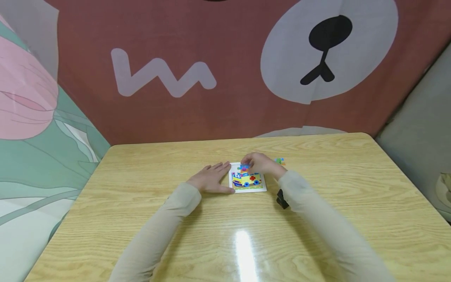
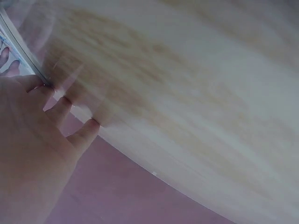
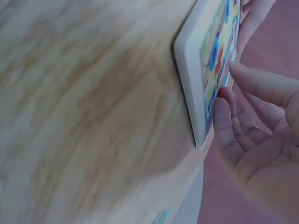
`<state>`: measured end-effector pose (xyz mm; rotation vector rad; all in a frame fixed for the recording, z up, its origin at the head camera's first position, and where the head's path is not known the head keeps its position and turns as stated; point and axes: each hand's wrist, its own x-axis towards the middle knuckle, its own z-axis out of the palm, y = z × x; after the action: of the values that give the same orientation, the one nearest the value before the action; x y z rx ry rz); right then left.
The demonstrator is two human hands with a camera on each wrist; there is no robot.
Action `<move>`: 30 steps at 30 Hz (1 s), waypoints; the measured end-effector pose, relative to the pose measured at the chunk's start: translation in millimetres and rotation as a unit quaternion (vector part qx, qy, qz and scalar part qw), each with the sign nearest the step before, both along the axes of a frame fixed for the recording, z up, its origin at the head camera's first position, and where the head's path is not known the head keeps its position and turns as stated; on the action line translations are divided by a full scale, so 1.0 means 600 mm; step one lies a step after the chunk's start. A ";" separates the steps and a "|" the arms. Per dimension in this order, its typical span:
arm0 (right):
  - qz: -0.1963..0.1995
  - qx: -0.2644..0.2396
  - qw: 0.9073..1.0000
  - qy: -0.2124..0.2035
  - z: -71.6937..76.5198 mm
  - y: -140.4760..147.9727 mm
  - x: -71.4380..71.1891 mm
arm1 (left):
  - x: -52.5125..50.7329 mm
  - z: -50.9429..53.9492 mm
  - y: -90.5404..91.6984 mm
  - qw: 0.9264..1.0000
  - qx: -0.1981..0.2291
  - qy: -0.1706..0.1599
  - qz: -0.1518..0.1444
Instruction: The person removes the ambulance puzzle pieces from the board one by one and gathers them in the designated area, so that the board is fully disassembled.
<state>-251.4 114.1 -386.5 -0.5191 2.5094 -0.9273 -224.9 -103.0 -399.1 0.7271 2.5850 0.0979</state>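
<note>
- Your left hand [image 1: 211, 179] is spread wide and holds nothing; its fingertips meet the upper left corner of the puzzle tray [image 1: 251, 191], and its thumb is at the lower left corner. This is a good brace: press only so much that the tray does not slide.
- The tray lies flat on the table [image 1: 105, 219], just beside this hand. The ambulance picture [image 1: 251, 179] covers its lower part, and some white bottom shows at the upper left, so there I would look for the fit.
- The puzzle piece [image 1: 244, 167], blue with pink and orange, is over the upper part of the tray. Whether it is seated or slightly raised, I cannot tell. Turn it until its tabs agree with the neighbours, then push straight down; a tilted push could lift the pieces around.
- Your right hand [image 1: 262, 163] is narrow: thumb and fingers seem to pinch this piece, though the head view partly hides the grip. A light hold at the edges should permit small turns.
- The second piece [image 1: 280, 161] lies on the table, right of the tray and apart from it. Nearer to you, a dark object [image 1: 282, 199] is beside your right sleeve [image 1: 299, 192] (what it is, I cannot say); move the forearm carefully there.
</note>
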 end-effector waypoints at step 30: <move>0.033 0.061 0.997 0.027 0.004 -0.016 -0.005 | -0.004 -0.004 0.000 1.000 -0.001 -0.005 0.004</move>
<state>-254.5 104.3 -384.1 -0.5905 2.5615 -0.7389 -227.1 -102.7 -401.7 0.7146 2.5773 0.1004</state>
